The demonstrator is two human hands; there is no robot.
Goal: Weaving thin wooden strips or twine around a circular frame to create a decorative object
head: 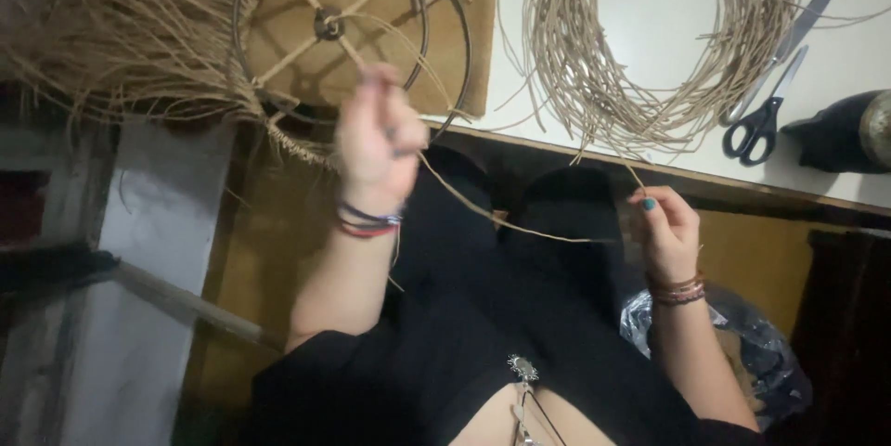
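1. Black clothing [483, 335] on the person's lap fills the near foreground, with a small silver pendant [522, 368] hanging at the chest.
2. Beyond it, the white counter [650, 28] carries a round wire frame [348, 33] half wrapped in tan fibre, resting on a brown mat [464, 28].
3. Just beside the frame lies a loose coil of tan cord [650, 47], its strands spilling over the counter edge.
4. Black-handled scissors [766, 112] lie right of the coil, near a dark object [840, 135] I cannot make out.
5. Left hand [376, 144], blurred, is raised before the frame; its grip seems pinched shut on a single strand [520, 228].
6. Right hand [664, 223] holds the same strand's other end between fingertips, below the counter edge, over the lap.
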